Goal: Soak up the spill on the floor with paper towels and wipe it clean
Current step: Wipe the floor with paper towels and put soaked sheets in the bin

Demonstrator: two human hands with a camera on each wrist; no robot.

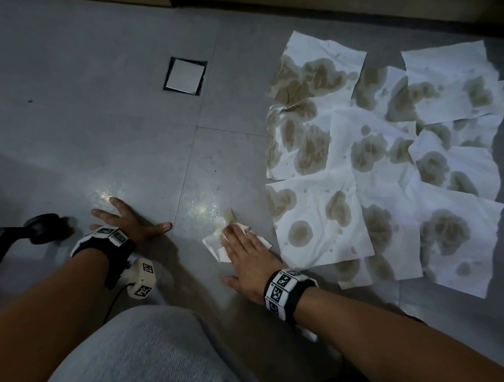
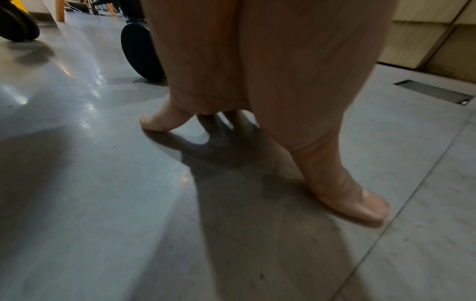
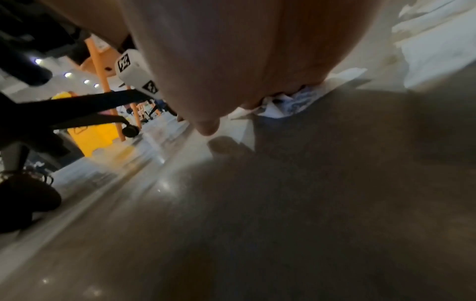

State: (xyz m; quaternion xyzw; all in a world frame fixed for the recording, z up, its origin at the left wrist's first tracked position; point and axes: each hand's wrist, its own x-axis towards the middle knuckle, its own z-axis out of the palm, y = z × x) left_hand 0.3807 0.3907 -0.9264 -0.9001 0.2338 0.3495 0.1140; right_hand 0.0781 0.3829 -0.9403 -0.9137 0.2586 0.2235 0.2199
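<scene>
Chair caster (image 1: 44, 228) beside left hand (image 1: 130, 223)

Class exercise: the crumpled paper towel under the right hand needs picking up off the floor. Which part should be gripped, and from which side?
Probably the bunched, raised end of the crumpled paper towel beyond the right hand's fingertips. That wad stands off the floor, so a pinching grip from above can close round it. The part under the palm lies flat, offering no edge.

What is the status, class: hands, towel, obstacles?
Left hand flat on floor. Right hand pressing towel. Stained sheets alongside.
</scene>
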